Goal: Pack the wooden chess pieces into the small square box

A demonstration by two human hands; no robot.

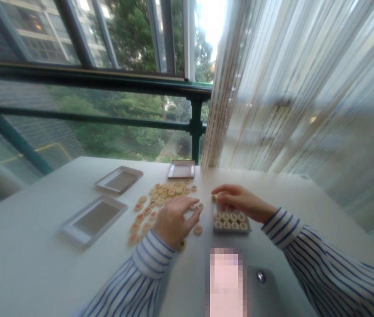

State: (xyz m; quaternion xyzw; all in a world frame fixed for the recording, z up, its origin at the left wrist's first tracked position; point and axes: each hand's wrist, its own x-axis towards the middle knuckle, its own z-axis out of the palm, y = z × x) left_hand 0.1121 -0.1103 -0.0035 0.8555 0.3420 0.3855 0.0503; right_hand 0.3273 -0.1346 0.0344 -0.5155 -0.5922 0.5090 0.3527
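Several round wooden game pieces [163, 193] with red or dark marks lie scattered on the white table [24, 255]. My left hand [173, 218] rests palm down among them, its fingers curled over a piece near its fingertips. My right hand [239, 200] pinches one wooden piece [213, 198] between thumb and forefinger, just above the far left corner of a small tray [231, 222]. That tray holds two rows of pieces laid flat. Both sleeves are striped blue and white.
Three shallow white trays stand on the table: one at the left front [92, 219], one behind it [119, 179], one at the far edge [181, 169]. A dark railing and window lie beyond; a sheer curtain [289, 88] hangs at the right.
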